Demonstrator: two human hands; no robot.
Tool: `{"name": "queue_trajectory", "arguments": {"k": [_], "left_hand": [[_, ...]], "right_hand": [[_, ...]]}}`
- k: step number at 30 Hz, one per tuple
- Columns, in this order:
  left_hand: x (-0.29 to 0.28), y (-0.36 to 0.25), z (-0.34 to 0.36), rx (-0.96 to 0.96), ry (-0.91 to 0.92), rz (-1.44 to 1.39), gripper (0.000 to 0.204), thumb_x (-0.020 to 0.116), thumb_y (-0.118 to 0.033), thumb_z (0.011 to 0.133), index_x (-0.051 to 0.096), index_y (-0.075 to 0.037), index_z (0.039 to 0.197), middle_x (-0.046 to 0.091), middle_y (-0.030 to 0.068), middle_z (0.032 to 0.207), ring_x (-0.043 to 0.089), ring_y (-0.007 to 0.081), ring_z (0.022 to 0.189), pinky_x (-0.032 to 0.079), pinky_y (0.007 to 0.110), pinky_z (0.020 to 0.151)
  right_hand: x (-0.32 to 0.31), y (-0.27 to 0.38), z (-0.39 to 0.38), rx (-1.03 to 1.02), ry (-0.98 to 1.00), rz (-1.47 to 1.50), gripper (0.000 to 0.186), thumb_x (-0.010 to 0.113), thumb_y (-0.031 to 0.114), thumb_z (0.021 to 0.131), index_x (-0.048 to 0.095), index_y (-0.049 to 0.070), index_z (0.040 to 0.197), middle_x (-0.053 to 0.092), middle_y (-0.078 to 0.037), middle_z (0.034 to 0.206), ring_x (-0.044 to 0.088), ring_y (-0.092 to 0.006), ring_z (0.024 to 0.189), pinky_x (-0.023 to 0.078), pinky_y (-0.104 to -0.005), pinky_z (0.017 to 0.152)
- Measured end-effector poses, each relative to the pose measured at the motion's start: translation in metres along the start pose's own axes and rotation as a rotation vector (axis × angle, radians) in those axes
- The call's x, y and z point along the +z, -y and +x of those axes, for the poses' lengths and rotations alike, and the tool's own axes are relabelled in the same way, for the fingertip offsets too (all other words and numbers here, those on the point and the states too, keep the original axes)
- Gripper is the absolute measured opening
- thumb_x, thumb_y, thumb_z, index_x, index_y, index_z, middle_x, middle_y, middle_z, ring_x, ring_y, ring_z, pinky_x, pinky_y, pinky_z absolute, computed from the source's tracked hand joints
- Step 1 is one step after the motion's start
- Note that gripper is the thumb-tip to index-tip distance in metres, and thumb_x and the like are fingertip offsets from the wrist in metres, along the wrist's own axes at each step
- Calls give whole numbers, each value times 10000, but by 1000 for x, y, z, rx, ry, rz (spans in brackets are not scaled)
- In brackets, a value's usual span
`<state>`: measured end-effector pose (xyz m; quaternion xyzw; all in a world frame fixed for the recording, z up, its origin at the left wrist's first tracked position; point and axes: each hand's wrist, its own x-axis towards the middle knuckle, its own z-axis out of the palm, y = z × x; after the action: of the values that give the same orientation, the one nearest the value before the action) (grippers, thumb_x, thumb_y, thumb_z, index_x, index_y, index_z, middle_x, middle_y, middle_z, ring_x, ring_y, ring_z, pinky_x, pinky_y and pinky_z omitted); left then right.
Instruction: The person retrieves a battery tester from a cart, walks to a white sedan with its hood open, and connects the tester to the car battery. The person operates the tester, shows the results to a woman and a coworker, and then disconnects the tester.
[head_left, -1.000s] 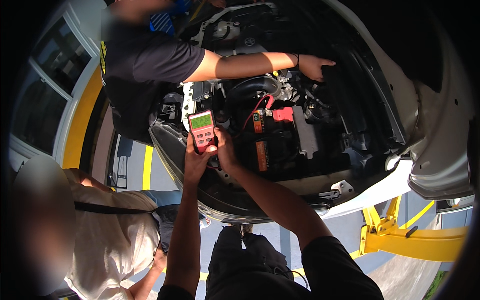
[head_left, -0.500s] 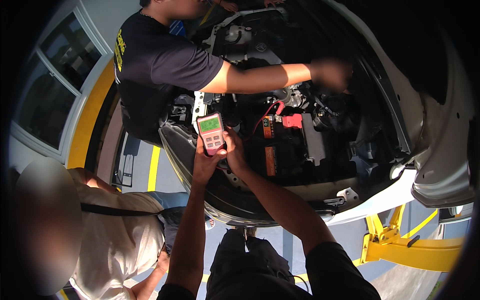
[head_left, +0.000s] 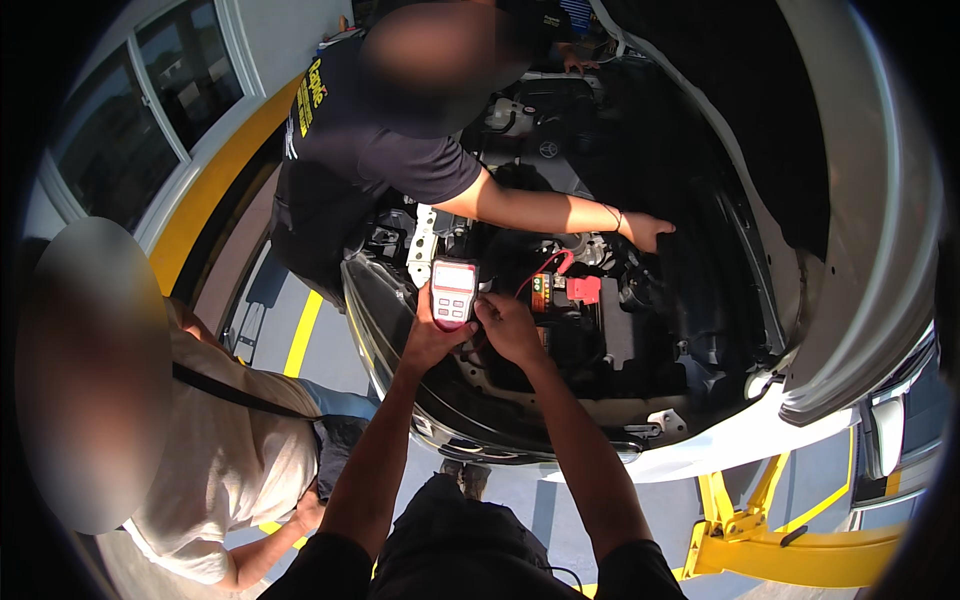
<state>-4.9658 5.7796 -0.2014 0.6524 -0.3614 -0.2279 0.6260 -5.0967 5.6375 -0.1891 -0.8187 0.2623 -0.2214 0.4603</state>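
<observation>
Head view, tester [head_left: 454, 300] above engine bay [head_left: 580, 412], yellow-lined floor [head_left: 640, 510], window [head_left: 190, 65]

Left sleeve [head_left: 325, 570]: black, short, plain cloth, cut off by the lower edge
Right sleeve [head_left: 640, 570]: black, short, matching the left, its hem above a bare forearm [head_left: 585, 465]
Left hand [head_left: 428, 345]: bare from fingers to wrist
Right hand [head_left: 510, 330]: bare as well
Lower clothing [head_left: 465, 535]: black, softly creased, loose in shape
Shoes [head_left: 465, 478]: 2, dark and brownish, detail too small to tell
Cord [head_left: 568, 572]: 1, thin, dark, curved, at the clothing's right side
</observation>
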Motion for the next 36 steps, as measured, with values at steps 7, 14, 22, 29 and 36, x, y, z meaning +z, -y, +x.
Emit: {"name": "queue_trajectory", "arguments": {"k": [7, 14, 22, 29, 36], "left_hand": [[-15, 6, -4, 64, -62, 1, 959, 952, -72, 772, 398, -44, 1554, 640, 95, 1311, 632, 193, 1183, 543, 366, 1024], [-7, 14, 4, -14, -45, -160, 788, 914, -46, 823, 469, -72, 1474, 623, 18, 1202, 612, 138, 1079, 552, 338, 925], [-11, 17, 0, 41, -36, -210, 473, 903, -106, 887, 619, -68, 1262, 668, 4, 1113, 650, 113, 970, 563, 291, 818], [-25, 30, -2, 64, 119, -237, 195, 839, -94, 932, 743, -25, 1088, 732, 10, 996, 682, 117, 927, 560, 297, 860], [4, 35, -12, 84, -167, -196, 364, 836, -70, 928, 657, -19, 1240, 704, 0, 953, 640, 94, 806, 524, 279, 751]], "right_hand": [[-59, 34, -80, -91, -220, -330, 231, 680, 239, 1019, 783, 97, 1170, 766, -148, 1088, 750, -375, 928, 606, -482, 833], [-160, 0, -130, 114, -417, -795, 226, 690, 187, 990, 759, 96, 1185, 729, -151, 1104, 723, -389, 1070, 606, -508, 892], [-156, -25, -146, 239, -285, -680, 485, 724, 133, 940, 588, 86, 1402, 659, -203, 1285, 674, -405, 1206, 583, -509, 997], [-143, -38, -142, 176, 56, -978, 308, 636, 201, 994, 656, 39, 1255, 716, -211, 1212, 726, -381, 1142, 643, -495, 885], [-141, -36, -152, -94, -273, -764, 248, 632, 174, 993, 726, 106, 1212, 763, -136, 1106, 781, -342, 963, 660, -470, 772]]}}
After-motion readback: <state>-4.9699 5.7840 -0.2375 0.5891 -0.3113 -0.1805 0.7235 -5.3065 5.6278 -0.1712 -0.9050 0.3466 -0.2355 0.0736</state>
